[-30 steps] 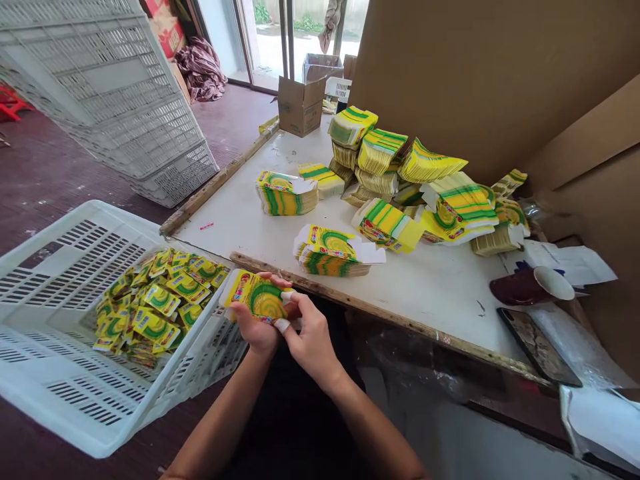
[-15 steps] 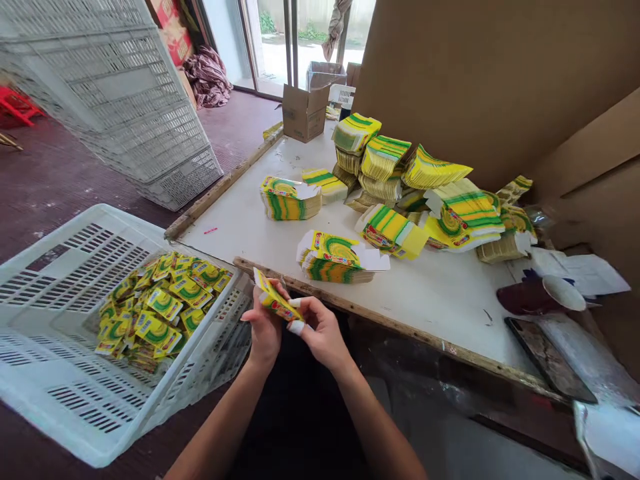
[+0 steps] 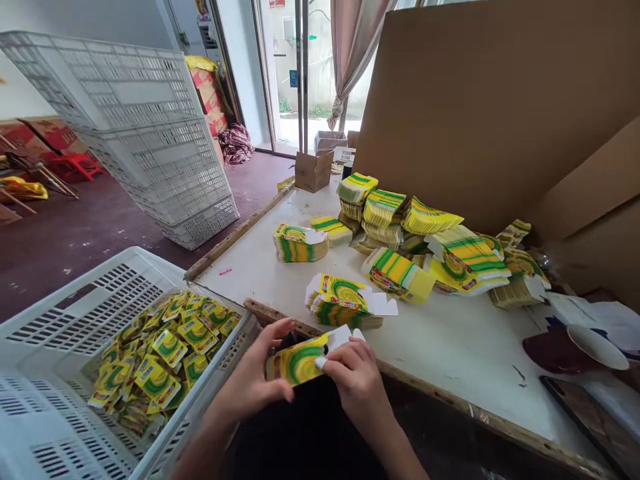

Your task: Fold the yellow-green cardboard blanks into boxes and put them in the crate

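Note:
A small yellow-and-green printed carton (image 3: 300,363) is held over my lap, just in front of the table edge, its white flap raised at the far right. My right hand (image 3: 357,380) grips the right end of this carton, white coverings on some fingertips. Around the left end, my left hand (image 3: 255,377) is spread, thumb stretched out and fingers apart; whether it touches the carton is unclear. On the table just beyond stands a bundle of flat cartons (image 3: 345,300). To the left, a white plastic crate (image 3: 120,267) contains many small yellow-green packets (image 3: 170,347).
More carton stacks (image 3: 385,213) are piled on the white table (image 3: 260,273), which has a wooden edge strip. Tall stacked crates (image 3: 165,147) lean at the left. A maroon cup (image 3: 550,350) and a phone (image 3: 580,413) lie at the right. Cardboard panels (image 3: 480,113) stand behind.
The view has tilted up. The carton has turned so its broad printed face shows, with its white flap raised. My left hand has loosened and spread; my right hand still grips the carton.

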The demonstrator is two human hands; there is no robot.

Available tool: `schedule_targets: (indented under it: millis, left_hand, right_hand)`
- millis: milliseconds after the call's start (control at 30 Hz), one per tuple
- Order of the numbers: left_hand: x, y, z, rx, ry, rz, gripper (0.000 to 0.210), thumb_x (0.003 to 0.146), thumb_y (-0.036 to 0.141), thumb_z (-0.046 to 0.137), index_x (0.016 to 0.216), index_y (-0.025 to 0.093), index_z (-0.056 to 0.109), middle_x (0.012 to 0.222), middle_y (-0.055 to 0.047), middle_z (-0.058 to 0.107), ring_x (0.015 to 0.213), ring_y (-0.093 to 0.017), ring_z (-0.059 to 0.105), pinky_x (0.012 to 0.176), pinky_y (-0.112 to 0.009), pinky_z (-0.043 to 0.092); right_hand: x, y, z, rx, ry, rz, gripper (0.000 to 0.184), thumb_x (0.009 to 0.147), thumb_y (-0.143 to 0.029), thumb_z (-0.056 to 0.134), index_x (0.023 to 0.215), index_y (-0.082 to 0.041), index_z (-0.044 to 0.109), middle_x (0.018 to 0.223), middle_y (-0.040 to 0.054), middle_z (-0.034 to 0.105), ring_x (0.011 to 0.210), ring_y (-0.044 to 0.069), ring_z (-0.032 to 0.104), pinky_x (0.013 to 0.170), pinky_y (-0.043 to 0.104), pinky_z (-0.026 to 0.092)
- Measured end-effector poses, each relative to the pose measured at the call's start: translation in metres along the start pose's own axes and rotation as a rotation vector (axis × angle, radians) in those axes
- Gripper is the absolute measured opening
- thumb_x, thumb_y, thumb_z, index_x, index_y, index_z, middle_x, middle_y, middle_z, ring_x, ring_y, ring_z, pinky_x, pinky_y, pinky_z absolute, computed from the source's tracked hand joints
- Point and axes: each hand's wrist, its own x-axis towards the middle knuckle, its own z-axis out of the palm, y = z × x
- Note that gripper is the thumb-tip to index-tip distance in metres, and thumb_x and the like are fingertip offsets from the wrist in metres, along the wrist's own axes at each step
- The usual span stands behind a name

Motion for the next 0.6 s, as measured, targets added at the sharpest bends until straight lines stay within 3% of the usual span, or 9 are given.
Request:
schedule_targets:
  millis: [67, 133, 200, 267, 300, 367, 500, 600]
  left_hand:
    - [-0.002, -0.001, 0.013, 0.161, -0.114, -0.057, 0.094, 0.040, 0.045, 0.094, 0.126, 0.024, 0.062, 0.125, -0.014, 0.066, 0.115, -0.036, 0.062, 0.097, -0.046, 0.051]
    - [-0.005, -0.004, 0.028, 0.246, -0.167, -0.115, 0.069, 0.056, 0.035, 0.086, 0.120, 0.023, 0.062, 0.112, -0.010, 0.071, 0.101, -0.030, 0.067, 0.090, -0.043, 0.054]
    - [-0.008, -0.009, 0.039, 0.307, -0.127, -0.144, 0.047, 0.068, 0.031, 0.075, 0.112, 0.022, 0.061, 0.099, -0.007, 0.073, 0.088, -0.027, 0.069, 0.080, -0.040, 0.056]
    - [-0.012, -0.014, 0.044, 0.385, -0.029, -0.131, 0.046, 0.065, 0.032, 0.076, 0.108, 0.022, 0.061, 0.097, -0.008, 0.073, 0.087, -0.029, 0.069, 0.079, -0.042, 0.056]
    - [-0.013, -0.016, 0.045, 0.429, 0.022, -0.115, 0.050, 0.061, 0.033, 0.079, 0.107, 0.021, 0.061, 0.098, -0.009, 0.073, 0.090, -0.031, 0.068, 0.080, -0.045, 0.056]
    - [-0.015, -0.021, 0.046, 0.504, 0.094, -0.072, 0.055, 0.056, 0.034, 0.082, 0.106, 0.021, 0.062, 0.102, -0.011, 0.073, 0.100, -0.036, 0.066, 0.086, -0.051, 0.055]
    - [-0.015, -0.029, 0.049, 0.594, 0.124, 0.039, 0.055, 0.059, 0.035, 0.080, 0.109, 0.021, 0.060, 0.098, -0.011, 0.074, 0.100, -0.037, 0.067, 0.094, -0.057, 0.051]
    - [-0.014, -0.029, 0.052, 0.623, 0.114, 0.042, 0.058, 0.060, 0.033, 0.080, 0.112, 0.021, 0.059, 0.097, -0.011, 0.074, 0.098, -0.036, 0.068, 0.089, -0.055, 0.054]
  right_hand:
    - [-0.003, -0.004, 0.006, 0.012, -0.051, -0.055, 0.033, 0.092, -0.010, 0.051, 0.093, -0.035, 0.072, 0.075, -0.0009, 0.069, 0.080, 0.020, 0.065, 0.102, 0.050, 0.046]
    - [-0.007, -0.007, 0.013, 0.050, -0.036, -0.031, 0.035, 0.090, -0.012, 0.054, 0.109, -0.038, 0.068, 0.097, 0.0016, 0.073, 0.105, 0.025, 0.065, 0.112, 0.057, 0.035]
    - [-0.014, -0.005, 0.021, 0.102, 0.101, 0.110, 0.050, 0.087, -0.020, 0.060, 0.133, -0.035, 0.054, 0.131, 0.0082, 0.062, 0.131, 0.032, 0.050, 0.114, 0.064, 0.029]
    - [-0.022, 0.000, 0.030, 0.204, 0.265, 0.339, 0.068, 0.087, -0.030, 0.061, 0.149, -0.028, 0.033, 0.150, 0.0141, 0.044, 0.142, 0.035, 0.037, 0.114, 0.064, 0.031]
    - [-0.025, 0.002, 0.035, 0.288, 0.301, 0.450, 0.070, 0.088, -0.033, 0.058, 0.151, -0.025, 0.028, 0.152, 0.0153, 0.041, 0.143, 0.034, 0.037, 0.113, 0.061, 0.034]
    - [-0.029, 0.005, 0.042, 0.475, 0.245, 0.601, 0.060, 0.093, -0.033, 0.050, 0.149, -0.022, 0.033, 0.149, 0.0147, 0.047, 0.139, 0.030, 0.045, 0.113, 0.053, 0.039]
    - [-0.025, -0.002, 0.043, 0.699, 0.012, 0.632, 0.045, 0.090, -0.030, 0.046, 0.134, -0.021, 0.056, 0.133, 0.0097, 0.064, 0.126, 0.027, 0.058, 0.108, 0.041, 0.046]
    - [-0.014, -0.010, 0.037, 0.782, 0.000, 0.640, 0.043, 0.090, -0.032, 0.044, 0.127, -0.022, 0.063, 0.121, 0.0063, 0.071, 0.113, 0.025, 0.066, 0.098, 0.036, 0.054]
